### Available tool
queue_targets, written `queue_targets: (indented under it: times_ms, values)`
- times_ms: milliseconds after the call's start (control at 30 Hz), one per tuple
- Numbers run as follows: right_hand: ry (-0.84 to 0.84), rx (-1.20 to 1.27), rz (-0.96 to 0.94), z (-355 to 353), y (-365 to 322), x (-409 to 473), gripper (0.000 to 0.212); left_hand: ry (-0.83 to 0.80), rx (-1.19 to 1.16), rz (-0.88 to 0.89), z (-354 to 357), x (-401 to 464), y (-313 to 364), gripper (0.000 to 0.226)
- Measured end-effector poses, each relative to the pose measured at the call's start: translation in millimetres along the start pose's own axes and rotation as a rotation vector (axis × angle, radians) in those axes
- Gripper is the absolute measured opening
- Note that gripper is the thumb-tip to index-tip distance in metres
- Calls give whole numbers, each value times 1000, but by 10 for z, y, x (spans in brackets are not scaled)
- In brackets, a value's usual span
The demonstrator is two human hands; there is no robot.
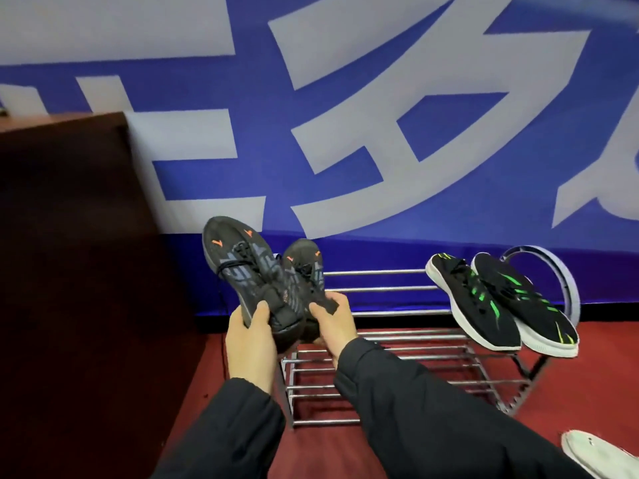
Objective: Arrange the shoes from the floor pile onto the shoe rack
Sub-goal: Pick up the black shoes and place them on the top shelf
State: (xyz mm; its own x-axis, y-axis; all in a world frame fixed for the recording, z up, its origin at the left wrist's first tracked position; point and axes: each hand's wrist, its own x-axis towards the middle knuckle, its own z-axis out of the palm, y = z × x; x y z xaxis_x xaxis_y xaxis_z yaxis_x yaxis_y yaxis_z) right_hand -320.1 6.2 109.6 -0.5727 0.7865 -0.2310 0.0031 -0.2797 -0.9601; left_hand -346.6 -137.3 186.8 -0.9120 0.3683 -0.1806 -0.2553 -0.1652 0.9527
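Note:
My left hand [250, 344] grips the heel of a black shoe with orange marks [238, 267], toe pointing up and away. Beside it my right hand [332, 326] holds the heel of its matching black shoe [304, 271]. Both shoes hang above the left end of the metal shoe rack [380, 340]. A pair of black shoes with green stripes and white soles [494, 302] lies on the right end of the rack's top tier.
A dark wooden cabinet [79, 271] stands at the left, close to the rack. A blue banner with large white characters [345, 115] covers the wall behind. A white shoe [601, 458] lies on the red floor at the lower right.

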Motion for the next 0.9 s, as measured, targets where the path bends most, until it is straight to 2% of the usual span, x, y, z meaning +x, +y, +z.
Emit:
queue_targets:
  times_ms: [67,100,233,267,467,500,567,633,733,833,900]
  values:
    - [-56,-61,-34,-6,302,312,60,-25,53,31,95,-4,-7,30]
    - [-83,-74,-33,-19,388,435,59,-44,85,53,145,-14,-22,25]
    - [-157,-137,86,-50,-102,43,16,-127,167,65,310,-42,-97,17]
    - [-167,-150,115,-89,-160,-1,14,-148,173,60,344,-56,-110,18]
    - [-84,6,124,-550,-391,-61,45,-233,212,-44,484,0,-215,14]
    - [-118,14,110,-598,-445,-94,52,-242,223,-49,506,48,-248,21]
    - [-172,-88,25,-665,-483,-124,56,-292,263,-46,537,160,-350,49]
    - [-186,-207,-80,-703,-443,-107,59,-340,340,-42,572,221,-433,61]
    - [-30,-174,-123,-775,-348,-50,21,-406,410,-45,662,227,-484,59]
    - [113,-193,-93,-841,-279,15,26,-404,471,-71,776,143,-467,86]
    - [131,-238,-55,-834,-250,49,31,-387,550,-68,788,54,-450,78]
